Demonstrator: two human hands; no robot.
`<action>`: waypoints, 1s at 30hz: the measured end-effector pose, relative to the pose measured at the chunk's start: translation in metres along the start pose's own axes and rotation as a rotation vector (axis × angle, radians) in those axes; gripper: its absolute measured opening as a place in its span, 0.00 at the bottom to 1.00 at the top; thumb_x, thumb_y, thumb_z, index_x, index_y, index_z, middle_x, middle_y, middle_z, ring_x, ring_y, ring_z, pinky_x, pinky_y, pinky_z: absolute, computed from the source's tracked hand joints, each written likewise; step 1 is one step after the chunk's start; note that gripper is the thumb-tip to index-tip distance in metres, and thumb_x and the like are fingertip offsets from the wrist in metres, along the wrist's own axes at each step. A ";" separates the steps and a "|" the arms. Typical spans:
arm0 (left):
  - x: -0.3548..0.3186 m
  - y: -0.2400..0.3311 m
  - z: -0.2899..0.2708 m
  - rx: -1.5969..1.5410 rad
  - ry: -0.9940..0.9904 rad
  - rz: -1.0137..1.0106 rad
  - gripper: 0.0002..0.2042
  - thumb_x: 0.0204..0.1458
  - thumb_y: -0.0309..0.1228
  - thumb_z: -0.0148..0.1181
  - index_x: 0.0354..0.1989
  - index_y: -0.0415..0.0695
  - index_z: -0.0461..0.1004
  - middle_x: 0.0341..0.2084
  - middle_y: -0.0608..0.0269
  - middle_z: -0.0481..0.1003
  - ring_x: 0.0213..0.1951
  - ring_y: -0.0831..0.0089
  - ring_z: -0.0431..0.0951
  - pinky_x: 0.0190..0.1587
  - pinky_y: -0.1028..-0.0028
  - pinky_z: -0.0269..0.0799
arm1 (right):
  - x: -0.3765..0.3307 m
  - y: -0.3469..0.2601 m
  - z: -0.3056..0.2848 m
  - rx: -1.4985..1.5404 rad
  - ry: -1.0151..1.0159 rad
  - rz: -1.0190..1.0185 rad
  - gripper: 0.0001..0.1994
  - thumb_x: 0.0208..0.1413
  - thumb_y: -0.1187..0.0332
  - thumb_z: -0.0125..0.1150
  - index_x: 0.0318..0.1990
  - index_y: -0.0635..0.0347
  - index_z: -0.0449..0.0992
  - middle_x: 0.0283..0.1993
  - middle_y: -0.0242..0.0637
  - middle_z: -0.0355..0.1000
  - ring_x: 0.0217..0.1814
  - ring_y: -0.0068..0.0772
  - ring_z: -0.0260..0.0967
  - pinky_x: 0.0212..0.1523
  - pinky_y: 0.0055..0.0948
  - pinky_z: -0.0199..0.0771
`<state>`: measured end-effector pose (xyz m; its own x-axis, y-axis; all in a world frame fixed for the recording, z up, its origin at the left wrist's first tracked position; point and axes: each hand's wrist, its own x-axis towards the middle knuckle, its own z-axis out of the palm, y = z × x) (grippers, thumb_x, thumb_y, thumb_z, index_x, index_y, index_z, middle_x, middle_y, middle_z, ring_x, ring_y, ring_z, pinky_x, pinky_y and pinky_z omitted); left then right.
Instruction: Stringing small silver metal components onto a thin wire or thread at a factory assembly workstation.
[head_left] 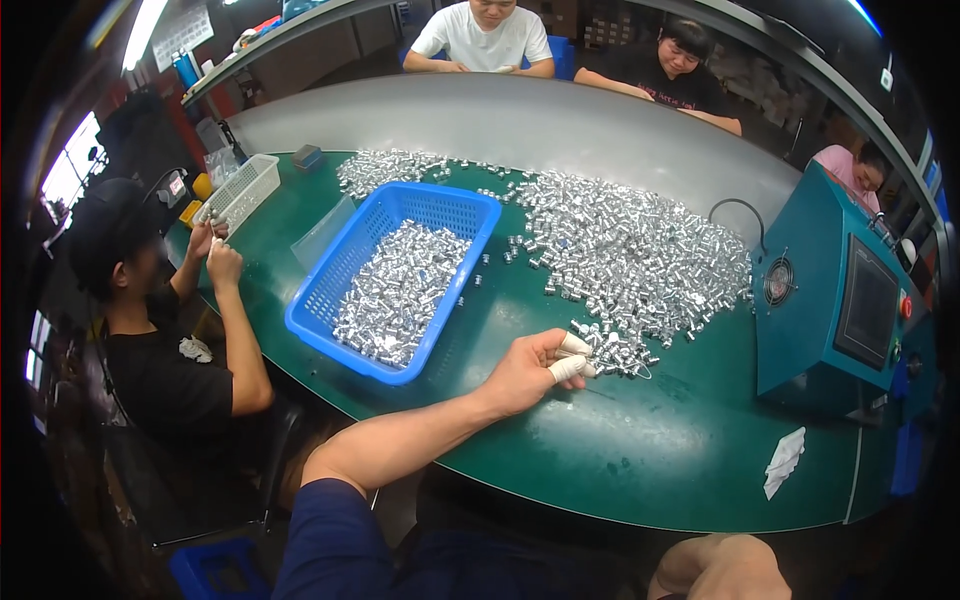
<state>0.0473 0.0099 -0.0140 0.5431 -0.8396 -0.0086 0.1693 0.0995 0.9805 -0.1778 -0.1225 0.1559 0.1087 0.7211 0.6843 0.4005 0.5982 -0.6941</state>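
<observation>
So my left hand [530, 375] is out over the green table [620, 480], right at the near tip of the big pile of small metal pieces [625, 255]. Thumb and fingers are bent in close together, with hardly any gap, but I honestly can't tell if there's a piece between them. I've got white finger covers [567, 369] on, probably because bare metal edges get rough on skin. A little clump [622, 352] sits just beside my fingertips, handy since it saves stretching to the far side. My right arm [725, 572] is cut off at the near edge, so no clue what that hand is doing. More pieces lie in the blue basket [468, 262] on the left, and I'd guess its tall sides are there to stop them rolling off. The teal box machine [815, 300] is over on the right, its screen turned toward the near side, I reckon so it can be read from a seat. The crumpled tissue [785, 462] lies in front of it, well apart from the metal.
</observation>
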 end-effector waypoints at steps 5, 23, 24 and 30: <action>0.010 0.003 0.007 -0.015 -0.044 -0.014 0.09 0.64 0.30 0.58 0.49 0.43 0.76 0.39 0.59 0.82 0.37 0.78 0.81 0.33 0.79 0.74 | -0.013 -0.012 -0.007 -0.327 0.199 0.385 0.15 0.70 0.69 0.45 0.40 0.67 0.80 0.46 0.49 0.77 0.47 0.49 0.77 0.43 0.40 0.77; -0.005 0.003 0.003 -0.093 -0.064 -0.078 0.11 0.63 0.31 0.61 0.50 0.40 0.74 0.38 0.56 0.81 0.34 0.74 0.81 0.36 0.74 0.78 | -0.134 0.060 -0.054 -1.808 0.599 0.769 0.12 0.47 0.73 0.73 0.40 0.61 0.79 0.32 0.34 0.77 0.30 0.33 0.74 0.25 0.29 0.73; -0.006 0.006 0.005 -0.002 -0.043 -0.075 0.11 0.62 0.31 0.62 0.50 0.39 0.74 0.38 0.56 0.81 0.35 0.74 0.81 0.37 0.74 0.78 | -0.137 0.062 -0.052 -1.763 0.621 0.795 0.09 0.52 0.73 0.71 0.40 0.62 0.79 0.31 0.34 0.77 0.29 0.29 0.74 0.24 0.28 0.73; -0.007 0.002 0.007 0.198 -0.021 0.041 0.11 0.61 0.29 0.62 0.50 0.38 0.74 0.39 0.54 0.82 0.37 0.71 0.82 0.39 0.73 0.79 | -0.141 0.079 -0.047 -0.145 1.536 0.953 0.12 0.66 0.65 0.59 0.39 0.66 0.79 0.29 0.33 0.77 0.29 0.18 0.73 0.27 0.23 0.74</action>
<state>0.0381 0.0125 -0.0102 0.5290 -0.8479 0.0340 -0.0186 0.0285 0.9994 -0.1189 -0.1931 0.0145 0.9407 -0.2185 -0.2593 -0.2363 0.1262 -0.9635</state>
